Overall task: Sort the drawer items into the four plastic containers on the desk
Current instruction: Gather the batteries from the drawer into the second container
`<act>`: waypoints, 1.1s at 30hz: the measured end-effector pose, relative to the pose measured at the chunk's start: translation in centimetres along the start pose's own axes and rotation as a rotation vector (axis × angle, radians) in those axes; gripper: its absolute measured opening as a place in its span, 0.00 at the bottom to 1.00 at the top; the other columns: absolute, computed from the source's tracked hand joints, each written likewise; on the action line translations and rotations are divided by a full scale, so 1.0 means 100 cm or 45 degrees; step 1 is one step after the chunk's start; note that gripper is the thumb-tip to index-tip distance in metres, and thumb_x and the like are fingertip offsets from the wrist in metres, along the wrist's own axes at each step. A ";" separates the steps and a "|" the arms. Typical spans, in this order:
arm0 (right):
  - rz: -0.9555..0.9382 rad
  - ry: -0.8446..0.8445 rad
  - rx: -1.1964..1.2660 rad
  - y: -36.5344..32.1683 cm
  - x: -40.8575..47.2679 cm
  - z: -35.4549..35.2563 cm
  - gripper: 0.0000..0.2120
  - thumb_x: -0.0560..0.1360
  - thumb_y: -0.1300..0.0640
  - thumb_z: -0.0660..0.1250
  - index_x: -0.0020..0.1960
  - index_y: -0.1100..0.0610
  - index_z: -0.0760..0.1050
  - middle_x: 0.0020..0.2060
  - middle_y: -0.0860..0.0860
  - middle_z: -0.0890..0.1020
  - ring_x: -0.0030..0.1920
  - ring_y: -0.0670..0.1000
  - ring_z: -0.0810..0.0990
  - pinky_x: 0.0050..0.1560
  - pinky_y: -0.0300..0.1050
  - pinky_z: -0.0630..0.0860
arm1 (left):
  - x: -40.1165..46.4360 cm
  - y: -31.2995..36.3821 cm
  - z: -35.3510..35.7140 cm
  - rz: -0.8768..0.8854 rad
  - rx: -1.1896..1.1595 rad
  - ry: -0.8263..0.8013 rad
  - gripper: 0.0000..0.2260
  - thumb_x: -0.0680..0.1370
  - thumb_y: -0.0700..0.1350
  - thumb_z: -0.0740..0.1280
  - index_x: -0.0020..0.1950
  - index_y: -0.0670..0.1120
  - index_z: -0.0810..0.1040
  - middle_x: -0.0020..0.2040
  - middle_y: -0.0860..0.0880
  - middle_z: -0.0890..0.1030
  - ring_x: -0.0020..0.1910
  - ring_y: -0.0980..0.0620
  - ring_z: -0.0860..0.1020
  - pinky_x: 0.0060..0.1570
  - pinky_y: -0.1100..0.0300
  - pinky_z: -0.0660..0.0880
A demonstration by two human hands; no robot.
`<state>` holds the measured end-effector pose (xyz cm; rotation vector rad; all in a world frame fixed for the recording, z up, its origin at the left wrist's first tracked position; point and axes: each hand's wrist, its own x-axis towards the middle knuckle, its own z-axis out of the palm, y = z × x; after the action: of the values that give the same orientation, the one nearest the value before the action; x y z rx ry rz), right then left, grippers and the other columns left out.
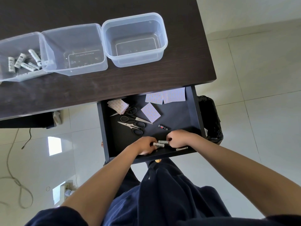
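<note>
Both my hands are down at the front of the open drawer [193, 111]. My left hand [145, 146] grips a white battery [158, 145] lying roughly left to right, its free end toward my right hand [178, 138], which pinches a second white battery [163, 142] lying the same way. The label reads "Heybright". A small black-and-red battery [162, 127] lies just behind, with three scissors [133, 123] and lilac cards [150, 113] farther back. On the tabletop [114, 82] stand three containers [134, 39] in view; the leftmost one [19, 57] holds white batteries, and the other two have nothing in them.
</note>
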<state>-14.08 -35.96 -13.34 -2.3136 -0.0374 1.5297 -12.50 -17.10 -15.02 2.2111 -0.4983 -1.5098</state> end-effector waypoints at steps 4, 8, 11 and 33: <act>0.001 -0.021 -0.026 0.000 0.002 0.000 0.11 0.76 0.48 0.60 0.51 0.51 0.78 0.50 0.51 0.81 0.50 0.54 0.78 0.47 0.48 0.74 | -0.002 -0.002 0.002 -0.004 -0.031 0.022 0.11 0.78 0.52 0.64 0.57 0.49 0.78 0.55 0.47 0.80 0.54 0.48 0.76 0.55 0.56 0.71; -0.059 -0.017 -0.048 0.001 0.002 -0.001 0.17 0.78 0.42 0.60 0.51 0.54 0.79 0.46 0.53 0.81 0.46 0.54 0.78 0.44 0.49 0.72 | -0.001 -0.003 0.003 -0.015 -0.076 0.061 0.10 0.77 0.51 0.66 0.54 0.49 0.79 0.52 0.47 0.80 0.51 0.48 0.77 0.50 0.59 0.71; -0.090 0.000 -0.029 0.003 0.002 -0.002 0.13 0.77 0.47 0.64 0.54 0.54 0.79 0.50 0.53 0.82 0.48 0.54 0.78 0.46 0.47 0.72 | -0.001 -0.005 0.003 -0.036 -0.148 0.071 0.08 0.76 0.48 0.68 0.53 0.49 0.79 0.51 0.47 0.80 0.49 0.50 0.76 0.49 0.60 0.70; -0.081 0.012 0.186 0.002 0.001 -0.001 0.11 0.74 0.57 0.70 0.56 0.56 0.78 0.41 0.46 0.77 0.45 0.49 0.75 0.40 0.39 0.68 | -0.020 -0.006 -0.001 -0.058 -0.259 0.160 0.09 0.76 0.44 0.68 0.56 0.47 0.79 0.47 0.50 0.77 0.47 0.53 0.74 0.48 0.63 0.67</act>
<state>-13.98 -36.18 -13.40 -2.1843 0.0029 1.4407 -13.05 -15.55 -13.71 2.1533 -0.2443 -1.3671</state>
